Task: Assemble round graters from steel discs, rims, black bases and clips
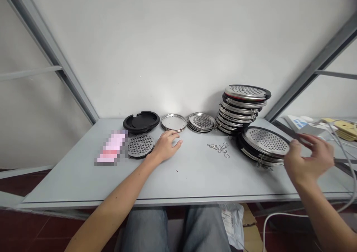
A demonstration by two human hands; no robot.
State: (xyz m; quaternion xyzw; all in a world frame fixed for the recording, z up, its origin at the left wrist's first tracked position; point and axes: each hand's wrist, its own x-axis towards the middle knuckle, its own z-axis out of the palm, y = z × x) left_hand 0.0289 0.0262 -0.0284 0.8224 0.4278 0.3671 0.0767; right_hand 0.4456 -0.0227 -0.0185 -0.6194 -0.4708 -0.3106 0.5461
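My left hand (167,146) is over the table with its fingers stretched out and thumb apart, holding nothing. Close to it are a perforated metal disc (141,144) and a shallow round metal dish (174,122) stacked on others. My right hand (310,159) is raised at the table's right side, fingers loosely curved and apart, with nothing visible in it. Just left of that hand lies a short stack of round black-and-metal pieces, topped by a perforated metal plate (267,140). Small metal rings with clasps (220,148) lie in a loose group between my hands.
A tall stack (242,108) of similar round pieces stands against the wall. Black round trays (141,121) and a pile of grater-like discs (201,121) line the back. A pixelated pink item (113,146) lies left. White cables (347,162) hang at right.
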